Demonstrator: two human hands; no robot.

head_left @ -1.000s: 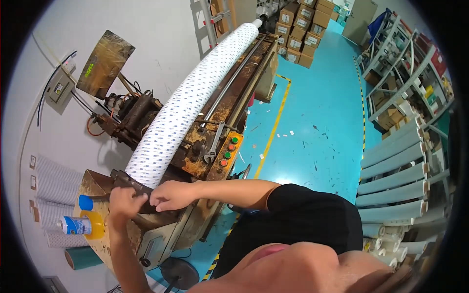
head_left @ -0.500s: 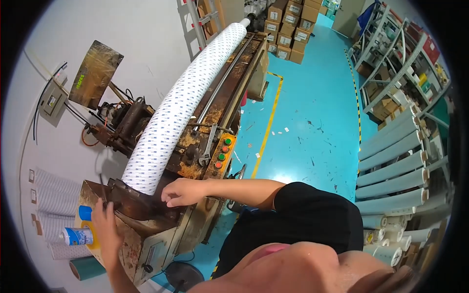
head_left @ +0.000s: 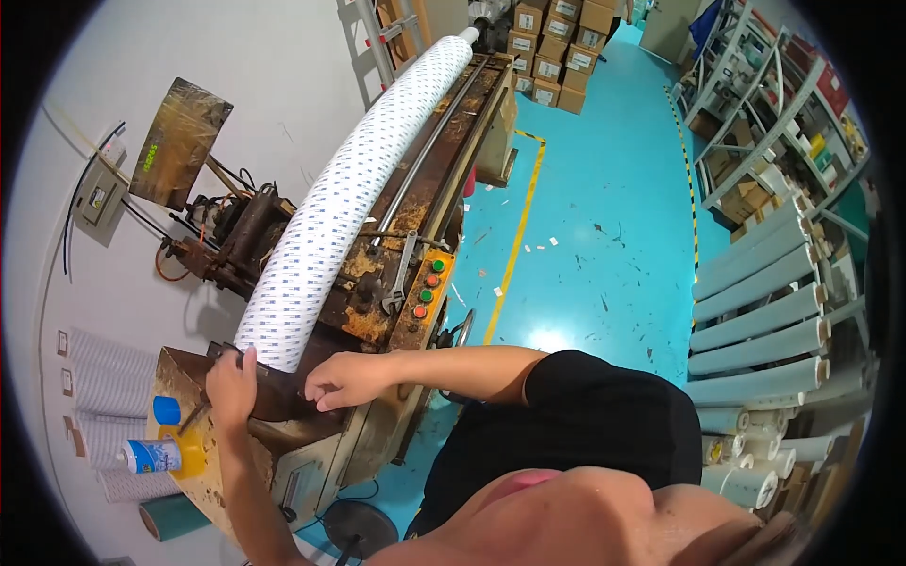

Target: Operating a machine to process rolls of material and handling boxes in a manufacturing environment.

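Observation:
A long white roll (head_left: 326, 222) with a small blue printed pattern lies along the rusty machine. Its near end meets a dark metal chuck (head_left: 274, 396). My left hand (head_left: 231, 387) is closed over the chuck's left side, thumb pointing up the roll, fingertips partly hidden. On the chuck's right side is my right hand (head_left: 340, 379), its fingers curled inward; what they hold, if anything, is hidden. Beside my left wrist a thin metal rod (head_left: 193, 416) sticks out over the machine's near end.
A spray can (head_left: 153, 457), a blue roll (head_left: 166, 409) and a yellow tape roll (head_left: 192, 453) stand left of my forearm. An adjustable wrench (head_left: 400, 275) lies by the button panel (head_left: 429, 288). Cardboard boxes (head_left: 557, 57) are stacked far off; white rolls (head_left: 755, 330) line the right.
My left hand has moved up and right onto the chuck and closed. The thin rod has swung from pointing up to lower left. My right hand has shifted slightly left and down.

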